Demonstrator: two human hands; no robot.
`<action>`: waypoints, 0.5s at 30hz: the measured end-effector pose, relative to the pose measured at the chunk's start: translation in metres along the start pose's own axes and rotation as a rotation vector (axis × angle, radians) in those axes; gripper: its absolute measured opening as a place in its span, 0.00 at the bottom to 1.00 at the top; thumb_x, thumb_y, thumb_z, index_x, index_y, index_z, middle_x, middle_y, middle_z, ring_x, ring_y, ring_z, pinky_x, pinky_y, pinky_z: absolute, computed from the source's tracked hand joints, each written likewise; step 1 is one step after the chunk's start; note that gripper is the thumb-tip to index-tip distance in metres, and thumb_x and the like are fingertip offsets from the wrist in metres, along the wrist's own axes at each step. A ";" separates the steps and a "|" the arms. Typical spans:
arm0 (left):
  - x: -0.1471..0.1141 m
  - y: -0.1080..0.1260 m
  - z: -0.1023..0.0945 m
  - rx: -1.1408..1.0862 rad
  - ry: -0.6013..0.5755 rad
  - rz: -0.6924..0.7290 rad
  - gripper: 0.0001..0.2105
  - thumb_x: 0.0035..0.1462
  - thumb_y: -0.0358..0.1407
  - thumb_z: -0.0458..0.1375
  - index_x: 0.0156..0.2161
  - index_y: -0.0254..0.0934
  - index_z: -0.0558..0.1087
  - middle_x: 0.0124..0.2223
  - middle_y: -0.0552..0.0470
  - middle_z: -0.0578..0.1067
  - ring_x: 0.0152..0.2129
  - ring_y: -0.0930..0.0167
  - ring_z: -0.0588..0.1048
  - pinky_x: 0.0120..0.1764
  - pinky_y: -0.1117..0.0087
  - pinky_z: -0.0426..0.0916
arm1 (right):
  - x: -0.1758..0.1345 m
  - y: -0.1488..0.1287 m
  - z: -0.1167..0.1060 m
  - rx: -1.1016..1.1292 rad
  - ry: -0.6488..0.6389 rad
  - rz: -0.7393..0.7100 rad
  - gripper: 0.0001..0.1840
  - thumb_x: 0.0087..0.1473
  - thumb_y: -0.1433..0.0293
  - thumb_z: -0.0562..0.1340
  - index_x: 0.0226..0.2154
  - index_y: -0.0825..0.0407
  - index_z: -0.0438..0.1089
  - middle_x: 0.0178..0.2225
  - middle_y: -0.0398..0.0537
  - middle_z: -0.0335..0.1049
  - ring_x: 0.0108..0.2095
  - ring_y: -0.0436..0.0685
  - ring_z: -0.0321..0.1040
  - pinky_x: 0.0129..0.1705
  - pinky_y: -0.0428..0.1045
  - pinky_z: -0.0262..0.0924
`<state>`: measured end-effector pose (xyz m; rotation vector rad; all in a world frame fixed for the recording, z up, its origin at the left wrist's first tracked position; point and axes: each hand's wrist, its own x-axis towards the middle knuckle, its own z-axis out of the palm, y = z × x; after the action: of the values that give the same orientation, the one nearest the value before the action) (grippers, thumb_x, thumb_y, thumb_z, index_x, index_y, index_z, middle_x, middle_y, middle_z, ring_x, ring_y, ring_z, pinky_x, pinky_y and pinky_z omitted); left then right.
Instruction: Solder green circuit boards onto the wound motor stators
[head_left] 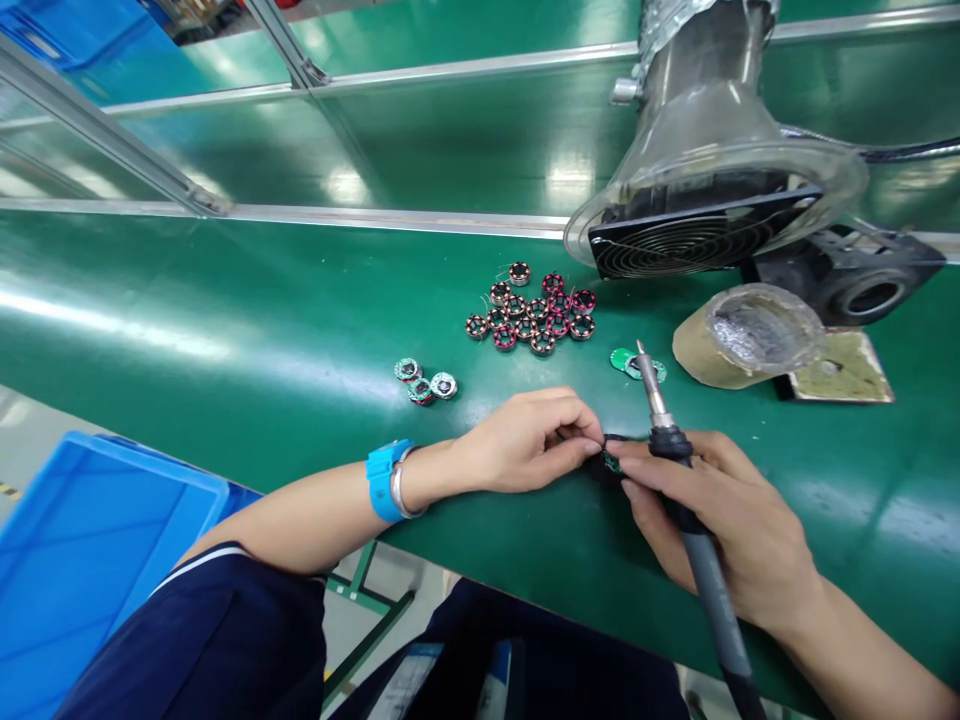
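My right hand (731, 520) is closed round a soldering iron (694, 530), its metal tip pointing up and away from me. The thumb and a finger of that hand also touch a small green circuit board (613, 460) in a dark round holder (600, 475) on the bench. From the other side, my left hand (536, 440) pinches at the board's edge. Whatever is between its fingertips is too small to make out. Beyond the hands lie a few loose green round boards (624, 360). Several copper-wound motor coils (541, 342) sit grouped farther back.
Coils with boards on top (421, 390) stand left of the group. A fume extractor funnel with a fan (697, 235) hangs at the back right, above a tan cup (712, 345) and a soldering iron stand (862, 280). A blue crate (150, 510) is at the lower left.
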<state>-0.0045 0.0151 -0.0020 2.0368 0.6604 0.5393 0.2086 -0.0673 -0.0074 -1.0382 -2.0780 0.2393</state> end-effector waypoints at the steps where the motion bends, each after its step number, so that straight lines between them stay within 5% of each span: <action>1: 0.000 0.000 0.000 0.020 -0.007 0.011 0.05 0.62 0.32 0.55 0.37 0.33 0.72 0.34 0.51 0.73 0.29 0.75 0.71 0.33 0.74 0.68 | 0.000 -0.001 0.000 0.002 -0.003 0.006 0.28 0.53 0.82 0.62 0.54 0.47 0.64 0.46 0.47 0.76 0.40 0.54 0.74 0.42 0.54 0.73; 10: -0.002 -0.001 0.006 0.157 -0.056 0.071 0.04 0.62 0.30 0.51 0.37 0.36 0.69 0.38 0.50 0.73 0.35 0.73 0.72 0.38 0.75 0.68 | -0.005 -0.006 -0.009 0.045 -0.007 0.039 0.28 0.52 0.85 0.61 0.53 0.49 0.66 0.45 0.46 0.76 0.40 0.53 0.73 0.45 0.52 0.70; 15: -0.003 -0.002 0.005 0.207 -0.061 0.059 0.06 0.63 0.32 0.51 0.39 0.36 0.70 0.39 0.51 0.74 0.35 0.74 0.73 0.38 0.75 0.68 | -0.004 -0.016 -0.035 -0.003 0.078 0.174 0.33 0.55 0.80 0.59 0.62 0.46 0.61 0.39 0.49 0.75 0.36 0.57 0.72 0.35 0.53 0.69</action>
<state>-0.0043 0.0105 -0.0070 2.2632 0.6435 0.4556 0.2256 -0.0863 0.0215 -1.2129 -1.9203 0.2789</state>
